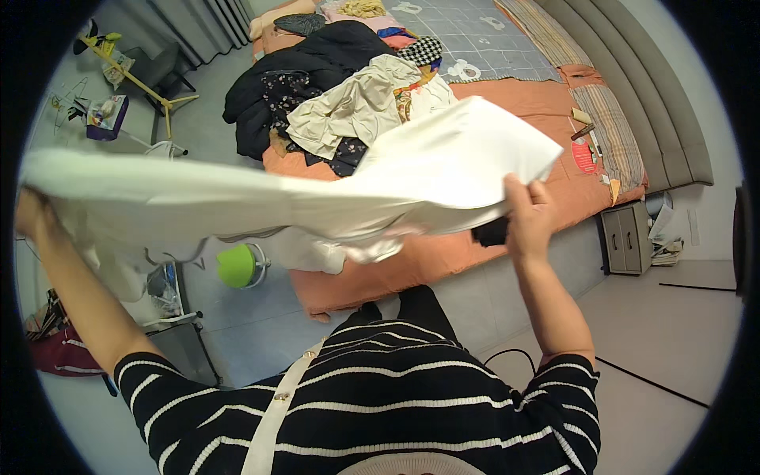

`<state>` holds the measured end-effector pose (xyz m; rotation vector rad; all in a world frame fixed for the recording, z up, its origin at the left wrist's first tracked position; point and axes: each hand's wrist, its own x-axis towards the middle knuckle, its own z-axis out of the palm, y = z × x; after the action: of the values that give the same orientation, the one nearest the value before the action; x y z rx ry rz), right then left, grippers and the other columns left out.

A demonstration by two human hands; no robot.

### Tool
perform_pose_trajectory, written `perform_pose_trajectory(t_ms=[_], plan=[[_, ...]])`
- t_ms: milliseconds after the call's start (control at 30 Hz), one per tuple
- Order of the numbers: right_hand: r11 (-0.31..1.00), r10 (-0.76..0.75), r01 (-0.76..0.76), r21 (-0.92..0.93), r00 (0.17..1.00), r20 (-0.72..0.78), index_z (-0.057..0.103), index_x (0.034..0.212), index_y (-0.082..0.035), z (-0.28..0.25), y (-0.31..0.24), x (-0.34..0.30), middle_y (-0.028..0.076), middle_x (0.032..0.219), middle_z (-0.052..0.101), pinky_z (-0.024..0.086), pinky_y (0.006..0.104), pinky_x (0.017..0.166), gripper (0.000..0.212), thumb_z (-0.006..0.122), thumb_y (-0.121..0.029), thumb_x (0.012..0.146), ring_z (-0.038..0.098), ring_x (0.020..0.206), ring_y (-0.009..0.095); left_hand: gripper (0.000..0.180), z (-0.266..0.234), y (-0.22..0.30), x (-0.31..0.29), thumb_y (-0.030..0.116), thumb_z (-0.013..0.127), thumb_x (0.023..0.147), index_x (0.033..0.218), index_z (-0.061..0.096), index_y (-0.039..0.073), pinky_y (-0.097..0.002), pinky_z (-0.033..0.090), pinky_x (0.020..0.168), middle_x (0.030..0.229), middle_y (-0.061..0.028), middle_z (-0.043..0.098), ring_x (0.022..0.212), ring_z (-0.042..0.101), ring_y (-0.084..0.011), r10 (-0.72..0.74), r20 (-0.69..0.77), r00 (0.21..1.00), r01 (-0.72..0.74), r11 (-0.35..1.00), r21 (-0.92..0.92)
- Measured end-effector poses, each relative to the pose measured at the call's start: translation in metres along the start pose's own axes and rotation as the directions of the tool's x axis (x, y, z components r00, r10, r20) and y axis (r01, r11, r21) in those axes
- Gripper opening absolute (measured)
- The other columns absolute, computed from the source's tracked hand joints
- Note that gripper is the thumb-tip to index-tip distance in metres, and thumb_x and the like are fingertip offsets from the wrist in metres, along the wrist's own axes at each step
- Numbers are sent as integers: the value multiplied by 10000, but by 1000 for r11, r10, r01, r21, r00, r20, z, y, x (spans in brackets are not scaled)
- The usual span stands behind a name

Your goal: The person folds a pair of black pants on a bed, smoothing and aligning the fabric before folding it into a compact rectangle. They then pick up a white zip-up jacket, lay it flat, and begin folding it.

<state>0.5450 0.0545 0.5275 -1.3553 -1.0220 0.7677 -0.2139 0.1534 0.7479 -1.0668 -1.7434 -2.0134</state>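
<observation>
A long white garment (309,202) is stretched in the air between my two hands, above the near part of the bed. Its exact kind I cannot make out, and its left part is smeared by motion. My right hand (529,218) pinches the garment's right edge, with a broad flap standing up beyond the fingers. At the far left, my left hand (32,214) is closed on the other end, its fingers partly hidden by the cloth. The lower edge sags between the hands and shows a thin dark trim.
Heaped clothes, among them a black padded jacket (317,55) and a cream garment (348,107), lie on the orange bedsheet (507,119). A green stool (236,265) and a wheeled cart (170,293) stand left of the bed. A nightstand (625,237) stands at the right.
</observation>
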Motion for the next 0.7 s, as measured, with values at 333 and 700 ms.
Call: perform_pose_trajectory(t_ms=[333, 700], plan=[[895, 245, -330, -301, 927, -285, 545, 640, 18, -108, 124, 203, 70, 540, 541, 450, 282, 388, 275, 615, -205, 786, 521, 398, 151, 295, 319, -48, -333, 209, 623, 732, 978, 706, 68, -345, 494, 769, 903, -123, 698, 823, 657, -248, -94, 660, 745, -240, 885, 398], [887, 364, -460, 36, 650, -667, 569, 783, 56, -100, 299, 329, 136, 621, 597, 479, 291, 396, 229, 572, -164, 845, 603, 480, 181, 247, 447, -69, -523, 97, 580, 778, 998, 686, 59, -308, 489, 755, 924, -100, 692, 827, 636, -192, -319, 552, 770, 322, 942, 96]])
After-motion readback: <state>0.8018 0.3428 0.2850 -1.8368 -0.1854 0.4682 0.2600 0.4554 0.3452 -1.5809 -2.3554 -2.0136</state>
